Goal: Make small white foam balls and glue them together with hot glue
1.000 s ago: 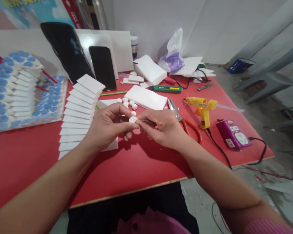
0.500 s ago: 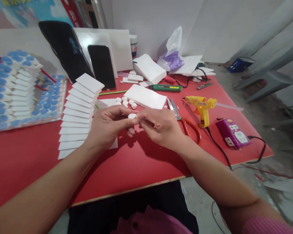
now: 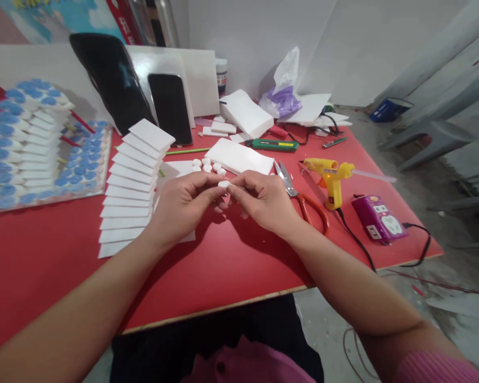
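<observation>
Left hand [image 3: 180,206] and right hand [image 3: 268,202], nearly closed, pinch a white disc [image 3: 224,184] mid-frame; shaping it, I'd guess, so next wants a light, steady grip.

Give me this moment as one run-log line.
left hand: pinching white piece | right hand: pinching same piece | scissors: beside right hand | glue gun: on table
</observation>
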Available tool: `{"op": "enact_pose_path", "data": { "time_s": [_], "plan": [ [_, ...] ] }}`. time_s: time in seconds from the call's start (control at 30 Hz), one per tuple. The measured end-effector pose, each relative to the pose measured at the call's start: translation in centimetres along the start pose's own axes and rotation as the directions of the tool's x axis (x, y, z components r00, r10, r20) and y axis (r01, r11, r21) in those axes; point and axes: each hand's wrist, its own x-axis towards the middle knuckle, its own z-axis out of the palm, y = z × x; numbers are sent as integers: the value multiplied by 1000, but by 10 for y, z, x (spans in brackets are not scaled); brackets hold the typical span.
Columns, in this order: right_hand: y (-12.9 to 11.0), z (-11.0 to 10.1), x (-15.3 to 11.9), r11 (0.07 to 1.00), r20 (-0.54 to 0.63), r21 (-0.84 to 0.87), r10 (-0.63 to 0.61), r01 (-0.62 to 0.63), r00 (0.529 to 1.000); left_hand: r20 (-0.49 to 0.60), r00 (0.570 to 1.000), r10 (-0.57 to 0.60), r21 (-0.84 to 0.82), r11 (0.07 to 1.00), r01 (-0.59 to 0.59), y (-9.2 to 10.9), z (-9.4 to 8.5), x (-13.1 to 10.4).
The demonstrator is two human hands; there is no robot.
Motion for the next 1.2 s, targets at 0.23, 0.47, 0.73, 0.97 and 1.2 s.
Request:
{"op": "enact_pose_path", "data": {
  "time_s": [0.23, 0.47, 0.73, 0.97, 1.2],
  "plan": [
    [-7, 10, -9, 935, -78, -336, -142, 108, 987, -114, 992, 45, 112, 993, -32, 0, 9, -7],
    [-11, -9, 8, 759, 224, 496, 357, -421, 907, -5, 999, 34, 13, 999, -34, 5, -2, 2],
    [-4, -11, 12, 411, 479, 702, 331, -581, 813, 26, 992, 120, 82, 989, -121, 7, -5, 2],
    [-7, -11, 11, 471, 435, 692, 332, -547, 837, 20, 994, 110, 78, 991, -111, 5, -7, 2],
    [-16, -8, 5, 813, 150, 481, 293, -329, 944, -13, 1000, 18, 17, 1000, -18, 6, -6, 2]
  ]
}}
